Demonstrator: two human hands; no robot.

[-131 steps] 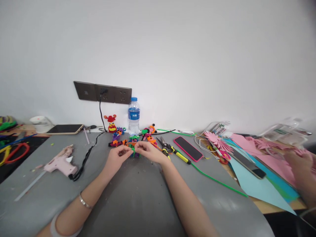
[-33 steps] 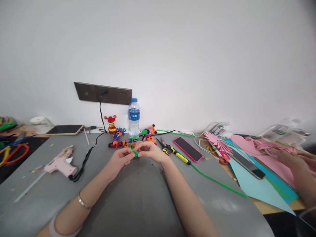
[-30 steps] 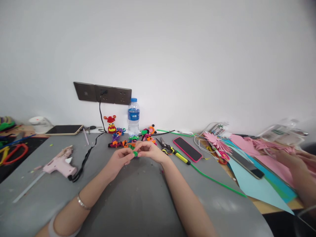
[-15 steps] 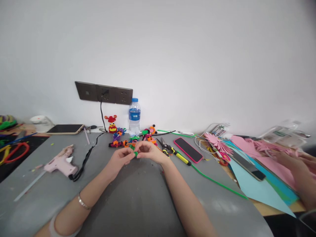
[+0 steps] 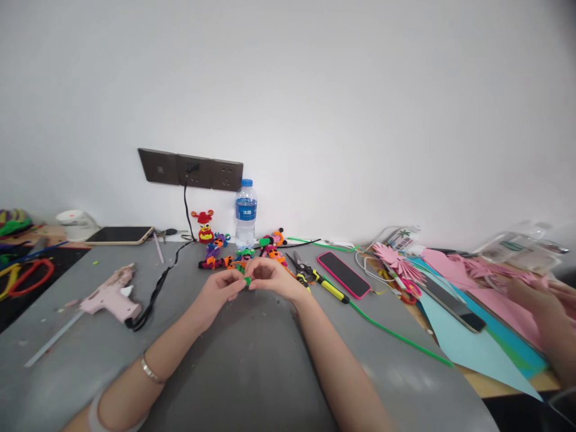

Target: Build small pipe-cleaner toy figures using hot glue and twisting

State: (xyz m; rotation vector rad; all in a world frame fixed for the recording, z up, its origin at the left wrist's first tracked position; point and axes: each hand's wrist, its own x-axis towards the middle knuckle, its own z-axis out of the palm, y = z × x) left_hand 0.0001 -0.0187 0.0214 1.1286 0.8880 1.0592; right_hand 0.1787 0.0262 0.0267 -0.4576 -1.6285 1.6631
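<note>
A small green piece (image 5: pixel 247 281) is pinched between both hands above the grey table (image 5: pixel 252 372). My left hand (image 5: pixel 221 291) grips it from the left with fingers closed. From the right, the fingertips of my right hand (image 5: pixel 272 277) close on the same piece. Just behind the hands lie several colourful fuzzy figures (image 5: pixel 218 243), and a red and yellow figure (image 5: pixel 205 227) stands behind them. Yellow-handled pliers (image 5: pixel 302 269) lie to the right of my right hand. How the green piece is shaped is mostly hidden by the fingers.
A water bottle (image 5: pixel 246 213) stands by the wall. At left lie a pink glue gun (image 5: pixel 112 300) with its cord, a phone (image 5: pixel 119 234) and scissors (image 5: pixel 33 279). At right are a pink-cased phone (image 5: pixel 344 274), a green stem (image 5: pixel 400 337), coloured paper (image 5: pixel 472 342) and another person's hands (image 5: pixel 535 300).
</note>
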